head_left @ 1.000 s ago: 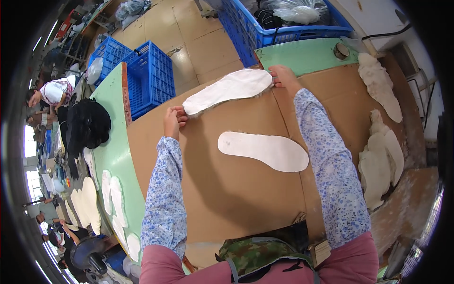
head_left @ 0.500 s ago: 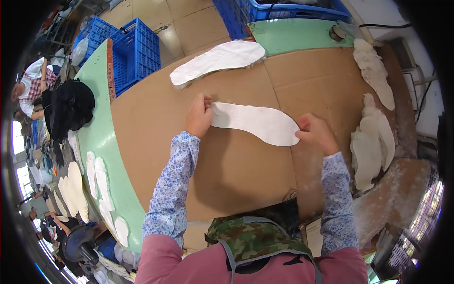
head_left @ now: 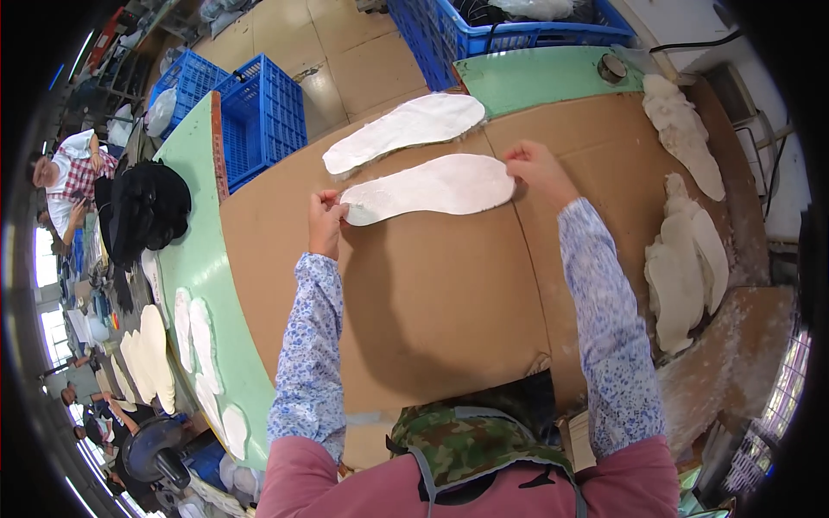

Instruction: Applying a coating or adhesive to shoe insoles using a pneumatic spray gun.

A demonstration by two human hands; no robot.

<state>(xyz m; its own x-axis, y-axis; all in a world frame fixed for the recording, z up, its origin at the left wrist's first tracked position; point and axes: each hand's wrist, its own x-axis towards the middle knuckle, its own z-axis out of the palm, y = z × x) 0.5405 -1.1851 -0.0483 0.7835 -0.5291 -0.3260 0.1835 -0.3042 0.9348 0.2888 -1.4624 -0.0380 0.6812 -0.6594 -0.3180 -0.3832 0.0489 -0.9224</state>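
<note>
A white shoe insole (head_left: 432,186) is stretched out level between my two hands over the cardboard sheet (head_left: 414,311). My left hand (head_left: 325,223) pinches its narrow end. At the broader, rounded end, my right hand (head_left: 537,171) grips the edge between thumb and fingers. Just beyond it lies a second white insole (head_left: 404,129) with a fuzzy rim, flat on the cardboard. Whether the held insole touches the cardboard is hard to tell.
Fluffy insoles (head_left: 686,268) are piled at the right, with more (head_left: 682,134) farther back. Several white pieces (head_left: 200,341) lie on the green table edge (head_left: 194,259) at left, near a black bag (head_left: 151,207). Blue crates (head_left: 263,112) stand beyond; a tape roll (head_left: 612,68) sits far right.
Both hands have carried the held insole away from me and to the left, near the lying one. Its broad end has swung upward in the picture.
</note>
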